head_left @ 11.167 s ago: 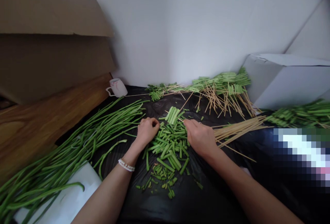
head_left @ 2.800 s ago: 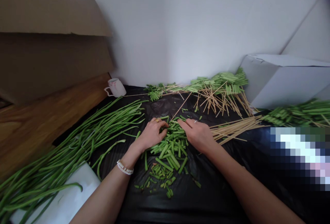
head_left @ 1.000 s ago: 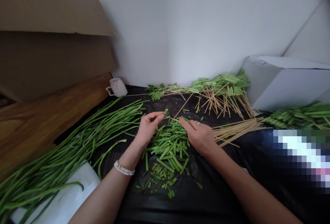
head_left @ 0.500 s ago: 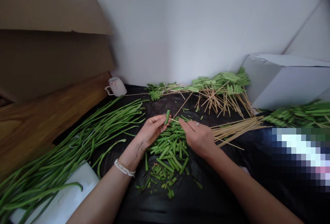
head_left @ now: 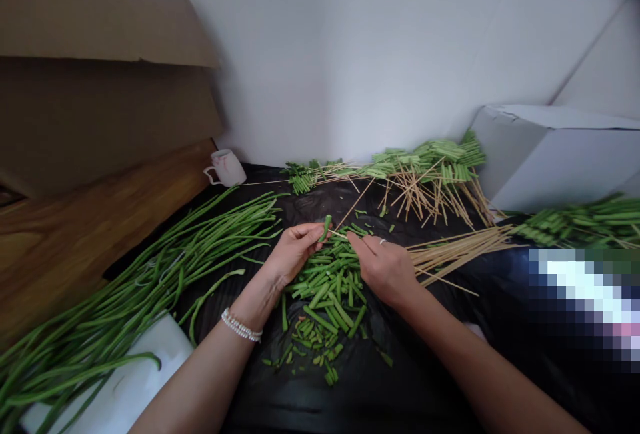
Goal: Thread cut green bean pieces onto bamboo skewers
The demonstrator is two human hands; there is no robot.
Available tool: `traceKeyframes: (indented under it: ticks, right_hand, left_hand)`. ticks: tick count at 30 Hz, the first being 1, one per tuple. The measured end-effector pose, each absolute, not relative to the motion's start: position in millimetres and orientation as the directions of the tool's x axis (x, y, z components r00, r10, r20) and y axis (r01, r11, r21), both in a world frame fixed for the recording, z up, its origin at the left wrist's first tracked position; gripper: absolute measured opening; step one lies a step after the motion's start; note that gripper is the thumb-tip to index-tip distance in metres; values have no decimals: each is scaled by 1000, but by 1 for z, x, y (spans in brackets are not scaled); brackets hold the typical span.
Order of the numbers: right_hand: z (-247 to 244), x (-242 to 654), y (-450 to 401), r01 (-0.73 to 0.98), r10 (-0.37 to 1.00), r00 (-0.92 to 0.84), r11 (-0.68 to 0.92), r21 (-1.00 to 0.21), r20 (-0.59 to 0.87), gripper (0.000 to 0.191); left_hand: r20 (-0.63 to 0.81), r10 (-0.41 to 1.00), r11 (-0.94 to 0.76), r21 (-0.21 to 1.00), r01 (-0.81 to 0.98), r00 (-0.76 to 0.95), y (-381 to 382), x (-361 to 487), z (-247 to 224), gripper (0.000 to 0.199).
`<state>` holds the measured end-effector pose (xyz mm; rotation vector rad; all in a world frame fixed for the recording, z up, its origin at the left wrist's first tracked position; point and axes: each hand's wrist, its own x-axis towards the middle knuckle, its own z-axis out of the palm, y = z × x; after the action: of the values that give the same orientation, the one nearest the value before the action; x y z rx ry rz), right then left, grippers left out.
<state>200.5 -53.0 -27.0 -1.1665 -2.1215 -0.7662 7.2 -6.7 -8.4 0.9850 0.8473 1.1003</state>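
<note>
- Left hand (head_left: 295,252), over the left far edge of the heap of cut green pieces (head_left: 330,284): thumb and fingers pinched together on one short green piece (head_left: 326,229), which stands nearly upright, slightly tilted.
- Right hand (head_left: 387,267), over the right side of the same heap: fingers closed around a thin stick (head_left: 339,234), its far end pointing left to the pinched piece. Whether the tip has gone in, I cannot tell.
- Just nearer the wearer than the heap: small green scraps (head_left: 317,341), scattered on the black sheet (head_left: 380,394).
- Left of the heap: long green stalks (head_left: 150,281), partly lying across a white slab (head_left: 130,374).
- Right of the heap, partly behind the right wrist: a bundle of bare sticks (head_left: 455,254).
- Beyond the heap: one lone stick (head_left: 356,203) lying aslant, then, by the wall, a pile of sticks threaded with rows of green pieces (head_left: 435,154).
- Beyond and to the left of the heap: a white mug (head_left: 230,169).
- Well to the right of the heap: more green pieces in a stack (head_left: 585,221), in front of a white box (head_left: 565,154).
</note>
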Motion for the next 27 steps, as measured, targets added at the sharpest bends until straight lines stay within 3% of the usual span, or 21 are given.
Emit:
traceKeyframes:
  ticks: [16, 21, 27]
  right_hand:
    - [-30, 197, -55, 870, 573, -424, 472, 141, 701, 32]
    - [-29, 200, -52, 873, 561, -425, 462, 158, 710, 33]
    - [-27, 203, -51, 888, 559, -405, 429, 166, 723, 30]
  left_hand:
    - [71, 988, -63, 996, -61, 136, -12, 11, -7, 25]
    - [33, 986, -5, 986, -169, 164, -12, 11, -6, 27]
    - [-7, 998, 29, 920, -390, 57, -4, 4, -2, 27]
